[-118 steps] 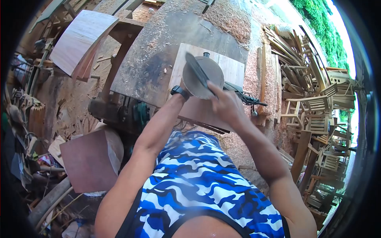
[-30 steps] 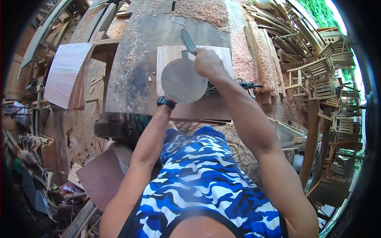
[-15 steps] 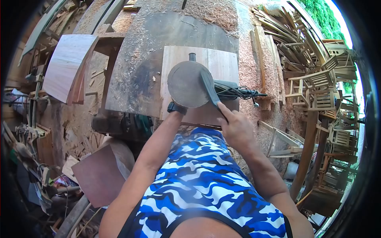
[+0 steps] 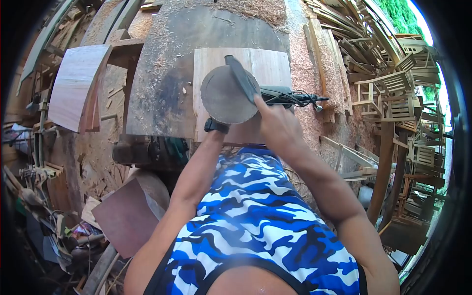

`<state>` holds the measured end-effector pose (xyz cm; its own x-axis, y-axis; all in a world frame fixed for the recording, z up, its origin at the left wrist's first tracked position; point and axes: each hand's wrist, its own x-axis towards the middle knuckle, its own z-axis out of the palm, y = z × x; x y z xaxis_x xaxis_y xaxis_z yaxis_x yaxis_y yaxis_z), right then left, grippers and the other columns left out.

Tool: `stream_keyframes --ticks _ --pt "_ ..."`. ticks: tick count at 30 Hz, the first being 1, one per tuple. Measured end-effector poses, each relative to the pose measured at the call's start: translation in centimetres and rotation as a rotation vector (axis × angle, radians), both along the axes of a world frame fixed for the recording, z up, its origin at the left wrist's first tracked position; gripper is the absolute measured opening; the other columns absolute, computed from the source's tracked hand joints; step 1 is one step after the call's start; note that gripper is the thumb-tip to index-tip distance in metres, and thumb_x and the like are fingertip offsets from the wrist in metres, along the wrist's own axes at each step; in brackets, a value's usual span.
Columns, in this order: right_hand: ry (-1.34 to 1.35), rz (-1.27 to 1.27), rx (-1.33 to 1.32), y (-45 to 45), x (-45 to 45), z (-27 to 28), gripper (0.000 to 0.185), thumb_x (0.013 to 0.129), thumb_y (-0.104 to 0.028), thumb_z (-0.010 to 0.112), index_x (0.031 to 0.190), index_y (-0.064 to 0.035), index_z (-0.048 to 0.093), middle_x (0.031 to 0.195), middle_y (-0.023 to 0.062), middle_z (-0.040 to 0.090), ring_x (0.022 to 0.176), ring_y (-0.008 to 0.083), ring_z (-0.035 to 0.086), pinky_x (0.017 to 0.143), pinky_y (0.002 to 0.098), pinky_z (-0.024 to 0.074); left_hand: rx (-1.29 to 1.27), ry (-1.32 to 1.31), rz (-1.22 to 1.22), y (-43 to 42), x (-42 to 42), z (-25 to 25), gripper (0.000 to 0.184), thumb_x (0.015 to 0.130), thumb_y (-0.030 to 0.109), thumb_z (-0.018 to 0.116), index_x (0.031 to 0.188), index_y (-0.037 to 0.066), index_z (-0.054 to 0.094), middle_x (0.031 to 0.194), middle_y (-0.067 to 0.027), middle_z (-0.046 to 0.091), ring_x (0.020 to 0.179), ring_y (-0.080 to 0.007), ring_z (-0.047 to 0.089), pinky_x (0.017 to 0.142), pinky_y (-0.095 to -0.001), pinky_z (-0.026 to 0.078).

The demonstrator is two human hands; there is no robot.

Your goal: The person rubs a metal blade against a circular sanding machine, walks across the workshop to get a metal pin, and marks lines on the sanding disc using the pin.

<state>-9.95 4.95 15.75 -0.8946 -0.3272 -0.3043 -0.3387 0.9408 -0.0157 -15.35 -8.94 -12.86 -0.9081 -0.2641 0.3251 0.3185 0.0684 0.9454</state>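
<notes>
The right hand (image 4: 279,127) grips the near end of a dark blade (image 4: 241,79), across a round disc (image 4: 221,101) above the surface (image 4: 162,110); the left hand is hidden, grasp impossible to tell; the blade looks stiff, light, best held there.

We classify this place as a woodworking workshop. We find pale wood shavings (image 4: 305,83) spread beside the table (image 4: 211,32) and scattered across its surface. We also locate timber strips (image 4: 356,46) in a heap, slatted wooden chairs (image 4: 396,118) stacked nearby, and thin wooden sheets (image 4: 78,83) opposite.
</notes>
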Motion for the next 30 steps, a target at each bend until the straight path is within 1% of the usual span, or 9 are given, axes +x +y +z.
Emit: stream_keyframes --ticks 2,6,8,10,12,14,17,25,30 --pt "0.045 -0.031 -0.173 -2.5 -5.3 -1.7 0.054 0.094 -0.008 0.053 0.147 -0.0167 0.058 0.097 0.0274 0.073 0.092 0.0465 0.072 0.082 0.0564 0.0570 -0.003 0.008 0.000 0.2 -0.2 0.1 0.056 0.096 0.022 0.075 0.146 0.009 0.055 0.142 -0.0107 0.062 0.128 -0.0248 0.062 0.110 -0.0439 0.052" --pt "0.026 -0.024 -0.158 -2.8 -6.8 -1.4 0.056 0.093 -0.007 0.054 0.147 -0.0192 0.059 0.094 0.0264 0.072 0.089 0.0477 0.072 0.081 0.0563 0.0570 0.005 0.009 0.009 0.3 -0.2 0.2 0.056 0.095 0.022 0.076 0.146 0.009 0.055 0.142 -0.0107 0.062 0.128 -0.0248 0.062 0.110 -0.0439 0.052" --pt "0.006 0.025 -0.079 -0.5 -2.2 0.7 0.036 0.099 -0.013 0.052 0.133 -0.0141 0.062 0.102 0.0262 0.074 0.094 0.0418 0.075 0.082 0.0550 0.0595 0.006 0.013 0.020 0.2 -0.2 0.2 0.057 0.095 0.022 0.076 0.146 0.009 0.055 0.142 -0.0107 0.062 0.128 -0.0248 0.062 0.110 -0.0439 0.052" --pt "-0.145 -0.015 0.132 -0.3 0.5 2.1 0.037 0.099 -0.014 0.052 0.134 -0.0141 0.062 0.104 0.0255 0.074 0.095 0.0422 0.075 0.082 0.0547 0.0599 0.006 0.011 0.023 -0.1 0.0 0.3 0.057 0.095 0.022 0.076 0.146 0.009 0.055 0.142 -0.0106 0.062 0.128 -0.0248 0.062 0.110 -0.0439 0.051" --pt "-0.105 -0.008 0.104 -1.4 -0.2 1.0 0.039 0.099 -0.013 0.051 0.137 -0.0127 0.061 0.103 0.0257 0.075 0.096 0.0423 0.075 0.082 0.0535 0.0603 -0.003 0.006 0.014 0.0 0.4 0.3 0.057 0.095 0.022 0.076 0.146 0.009 0.055 0.142 -0.0106 0.062 0.128 -0.0248 0.062 0.110 -0.0439 0.051" --pt "0.023 0.010 -0.194 -3.7 -5.3 -1.2 0.048 0.095 -0.009 0.053 0.142 -0.0168 0.062 0.100 0.0284 0.073 0.089 0.0460 0.073 0.083 0.0558 0.0576 -0.007 0.013 0.008 0.1 0.1 0.3 0.057 0.095 0.022 0.076 0.146 0.009 0.055 0.142 -0.0106 0.062 0.128 -0.0248 0.062 0.110 -0.0439 0.051" --pt "0.021 0.021 -0.178 -6.2 -9.3 -2.1 0.047 0.095 -0.009 0.054 0.142 -0.0156 0.061 0.103 0.0296 0.073 0.091 0.0456 0.073 0.082 0.0566 0.0569 -0.011 0.009 0.003 0.0 0.2 0.3 0.057 0.095 0.022 0.076 0.146 0.009 0.055 0.142 -0.0106 0.063 0.128 -0.0248 0.062 0.110 -0.0440 0.051" --pt "-0.091 -0.004 0.040 0.4 0.7 1.4 0.040 0.097 -0.011 0.053 0.136 -0.0112 0.058 0.101 0.0257 0.074 0.095 0.0450 0.074 0.084 0.0537 0.0592 -0.020 0.010 0.003 -0.3 0.2 0.0 0.058 0.095 0.022 0.077 0.146 0.009 0.055 0.142 -0.0106 0.063 0.128 -0.0248 0.062 0.110 -0.0440 0.051" --pt "0.015 -0.088 -0.185 -4.6 -11.4 -2.3 0.052 0.090 -0.009 0.061 0.141 -0.0162 0.065 0.110 0.0240 0.074 0.104 0.0414 0.072 0.092 0.0522 0.0570 -0.056 0.015 -0.041 -0.8 0.1 0.4 0.058 0.094 0.022 0.077 0.146 0.009 0.055 0.143 -0.0105 0.063 0.128 -0.0248 0.062 0.110 -0.0440 0.051"
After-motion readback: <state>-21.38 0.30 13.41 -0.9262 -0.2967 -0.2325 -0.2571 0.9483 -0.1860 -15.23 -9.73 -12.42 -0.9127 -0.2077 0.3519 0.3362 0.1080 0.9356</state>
